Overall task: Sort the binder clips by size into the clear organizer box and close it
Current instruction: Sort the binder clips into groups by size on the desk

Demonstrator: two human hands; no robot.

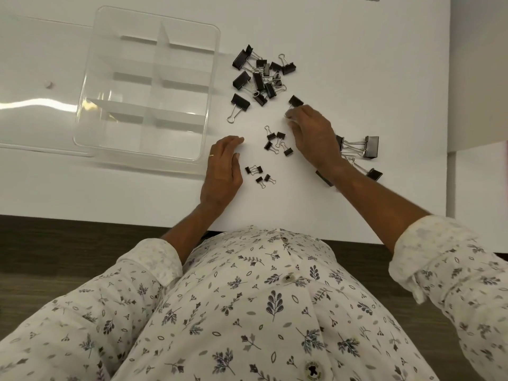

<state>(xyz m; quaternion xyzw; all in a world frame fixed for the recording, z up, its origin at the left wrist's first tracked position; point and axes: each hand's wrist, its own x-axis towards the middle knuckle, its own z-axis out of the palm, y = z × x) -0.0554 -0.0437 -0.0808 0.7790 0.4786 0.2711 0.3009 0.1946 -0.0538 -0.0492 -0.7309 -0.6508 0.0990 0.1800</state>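
Observation:
The clear organizer box (pixel 82 105) lies open at the left of the white table, its compartments empty and its lid (pixel 33 111) folded out to the left. A mixed pile of black binder clips (pixel 261 75) lies right of the box. My right hand (pixel 313 136) grips the wire handles of a medium clip (pixel 296 101) at the pile's near edge. My left hand (pixel 222 169) rests flat on the table, holding nothing. Small clips (pixel 276 143) lie between my hands, tiny clips (pixel 258 174) nearer me, and large clips (pixel 362 149) beside my right wrist.
The white table (pixel 357 50) ends at a near edge by my body, with dark wooden floor (pixel 55 248) below. A gap at the right separates it from another white surface (pixel 481 174).

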